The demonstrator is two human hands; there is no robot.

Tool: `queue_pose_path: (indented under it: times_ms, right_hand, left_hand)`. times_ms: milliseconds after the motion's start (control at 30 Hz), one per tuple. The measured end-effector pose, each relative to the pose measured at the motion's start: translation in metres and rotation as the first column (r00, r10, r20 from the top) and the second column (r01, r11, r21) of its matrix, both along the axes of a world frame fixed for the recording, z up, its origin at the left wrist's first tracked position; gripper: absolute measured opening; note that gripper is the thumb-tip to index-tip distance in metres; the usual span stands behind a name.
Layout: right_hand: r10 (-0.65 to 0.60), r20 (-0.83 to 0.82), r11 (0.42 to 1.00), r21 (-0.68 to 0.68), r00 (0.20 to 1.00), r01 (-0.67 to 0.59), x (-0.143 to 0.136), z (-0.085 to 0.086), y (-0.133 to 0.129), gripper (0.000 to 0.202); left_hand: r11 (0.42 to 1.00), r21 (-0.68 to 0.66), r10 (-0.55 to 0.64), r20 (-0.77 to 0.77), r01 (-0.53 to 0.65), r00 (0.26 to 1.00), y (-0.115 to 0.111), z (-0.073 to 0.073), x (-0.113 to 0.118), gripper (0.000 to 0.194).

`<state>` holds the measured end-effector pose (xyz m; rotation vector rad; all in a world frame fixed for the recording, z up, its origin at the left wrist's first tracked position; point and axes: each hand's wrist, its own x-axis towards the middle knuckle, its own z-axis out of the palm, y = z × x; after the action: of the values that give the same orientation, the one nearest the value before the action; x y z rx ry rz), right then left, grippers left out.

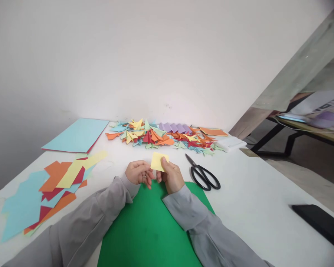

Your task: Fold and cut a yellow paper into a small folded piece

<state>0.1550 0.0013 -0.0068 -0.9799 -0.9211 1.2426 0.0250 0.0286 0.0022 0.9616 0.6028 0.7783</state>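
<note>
A small yellow square of paper is pinched in my right hand, the thumb lying on its face and the fingers behind it. Just left of the paper is my left hand, its fingers loosely bent and apart, the tips close to the paper's lower left edge. I see nothing held in it. Both hands are above the far end of a green sheet on the white table. To the right of my right hand lie black-handled scissors, blades pointing away and slightly parted.
Folded paper pieces in many colours are heaped along the wall. Paper scraps lie at left, below a light blue sheet. Orange paper and a white packet sit at back right. A black flat object lies at right.
</note>
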Motion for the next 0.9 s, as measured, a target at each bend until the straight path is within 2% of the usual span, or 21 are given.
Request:
queue_pose_path:
  times_ms: [100, 267, 600, 800, 900]
  right_hand:
    - [-0.008, 0.017, 1.0, 0.009, 1.0, 0.008, 0.0013, 0.0001, -0.0004, 0.045]
    - [-0.038, 0.035, 0.999, -0.017, 0.999, 0.039, 0.0043, -0.0002, -0.0006, 0.044]
    - [-0.053, 0.079, 0.999, -0.001, 0.995, 0.053, 0.0033, -0.0027, 0.002, 0.047]
    - [0.026, 0.149, 0.999, 0.025, 0.989, -0.03, 0.0005, -0.0034, 0.0001, 0.048]
    - [-0.018, 0.177, 1.0, 0.023, 0.984, 0.014, -0.0001, -0.0006, -0.0013, 0.044]
  left_hand:
    - [0.988, 0.048, 0.148, -0.062, -0.145, 0.987, -0.0059, 0.0028, 0.0049, 0.03]
    - [0.995, 0.04, 0.089, -0.054, -0.087, 0.995, -0.0066, 0.001, 0.0088, 0.037]
    - [1.0, -0.004, 0.011, -0.034, -0.011, 0.999, -0.0016, 0.005, 0.0045, 0.029]
    - [0.983, 0.115, 0.153, -0.081, -0.144, 0.985, -0.005, -0.0025, 0.0092, 0.036]
    - [0.97, 0.167, 0.194, -0.098, -0.176, 0.976, -0.0056, -0.0043, 0.0099, 0.036]
